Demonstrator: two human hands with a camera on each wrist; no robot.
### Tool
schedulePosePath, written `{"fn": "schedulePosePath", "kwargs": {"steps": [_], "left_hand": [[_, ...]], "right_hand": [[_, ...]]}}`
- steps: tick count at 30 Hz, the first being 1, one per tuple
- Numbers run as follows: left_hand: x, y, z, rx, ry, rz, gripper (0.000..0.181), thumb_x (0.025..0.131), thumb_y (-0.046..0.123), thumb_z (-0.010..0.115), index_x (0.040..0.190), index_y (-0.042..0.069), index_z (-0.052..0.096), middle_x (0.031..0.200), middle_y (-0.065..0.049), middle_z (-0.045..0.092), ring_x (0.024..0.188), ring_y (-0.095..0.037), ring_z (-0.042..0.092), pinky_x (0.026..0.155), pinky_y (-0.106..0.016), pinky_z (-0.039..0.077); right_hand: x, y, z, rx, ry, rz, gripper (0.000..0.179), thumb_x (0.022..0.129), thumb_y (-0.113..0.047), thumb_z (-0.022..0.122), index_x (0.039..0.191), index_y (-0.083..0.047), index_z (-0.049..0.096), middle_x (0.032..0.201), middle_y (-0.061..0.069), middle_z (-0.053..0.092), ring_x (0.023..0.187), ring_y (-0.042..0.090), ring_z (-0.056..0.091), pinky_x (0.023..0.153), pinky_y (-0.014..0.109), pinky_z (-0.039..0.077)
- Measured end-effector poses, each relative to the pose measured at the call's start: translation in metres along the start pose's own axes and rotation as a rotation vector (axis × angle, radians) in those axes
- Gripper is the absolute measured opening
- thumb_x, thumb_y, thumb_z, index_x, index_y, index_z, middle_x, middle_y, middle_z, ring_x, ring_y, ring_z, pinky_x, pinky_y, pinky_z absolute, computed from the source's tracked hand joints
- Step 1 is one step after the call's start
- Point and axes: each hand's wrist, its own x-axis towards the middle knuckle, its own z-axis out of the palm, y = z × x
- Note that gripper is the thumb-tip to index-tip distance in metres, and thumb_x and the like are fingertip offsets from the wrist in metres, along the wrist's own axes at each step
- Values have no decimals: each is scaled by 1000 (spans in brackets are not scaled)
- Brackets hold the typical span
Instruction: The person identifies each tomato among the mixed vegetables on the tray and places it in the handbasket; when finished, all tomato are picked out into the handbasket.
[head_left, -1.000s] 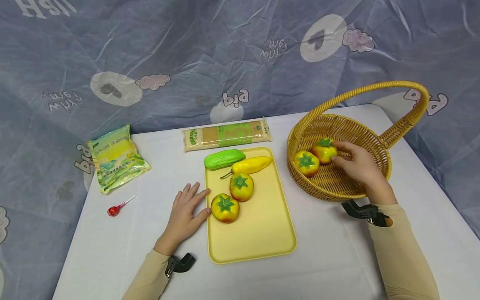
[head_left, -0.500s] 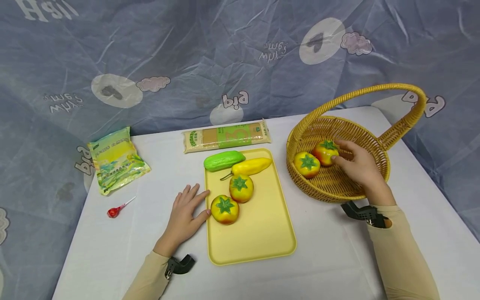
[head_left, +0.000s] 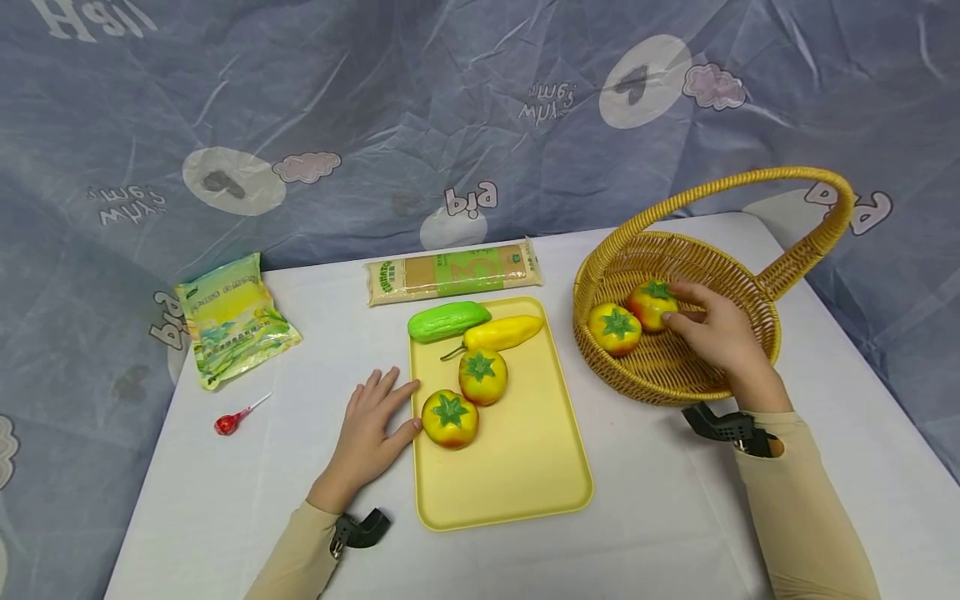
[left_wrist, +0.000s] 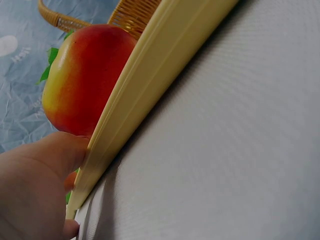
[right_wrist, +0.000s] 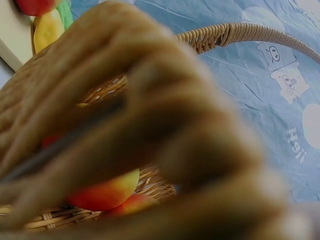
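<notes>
plainly glossy and round, a green-topped red-yellow fruit [head_left: 649, 307] lies in the woven basket [head_left: 686, 258], at the fingertips of the right hand [head_left: 712, 330], which pinches it; the left hand [head_left: 370, 429], fingers apart, touches a smooth tray [head_left: 510, 475].

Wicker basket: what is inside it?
Two yellow-red fruits, the right hand holding the farther fruit. Some basket floor shows; what lies beneath hand and fruits is hidden.

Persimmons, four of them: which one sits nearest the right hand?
The rear persimmon in the wicker basket, touching the right hand; its neighbour lies farther left, and the other two are on the yellow tray.
</notes>
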Motion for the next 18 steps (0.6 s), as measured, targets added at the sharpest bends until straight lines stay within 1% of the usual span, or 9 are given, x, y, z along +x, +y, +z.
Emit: {"fn": "schedulePosePath", "kwargs": {"steps": [7, 12, 18], "left_hand": [[0, -1, 0, 3, 2, 2, 55, 92, 35, 70, 143, 18, 60, 161, -19, 41, 153, -47, 27, 121, -70, 17], [0, 0, -1, -2, 0, -3, 55, 93, 35, 70, 144, 18, 60, 161, -18, 41, 154, -46, 27, 122, -69, 17], [0, -1, 0, -2, -1, -5, 54, 93, 35, 70, 144, 18, 60, 161, -18, 41, 154, -46, 27, 122, -70, 17]], "right_hand": [[1, -2, 1, -13, -46, 1, 61, 105, -29, 53, 158, -5, 36, 159, 31, 36, 133, 54, 50, 105, 64, 47], [2, -2, 1, -25, -59, -10, 62, 105, -30, 54, 159, -6, 34, 159, 30, 37, 130, 54, 51, 103, 63, 48], [2, -1, 1, -14, -67, 3, 64, 105, -32, 53, 160, -8, 30, 160, 32, 33, 132, 56, 47, 102, 66, 47]]}}
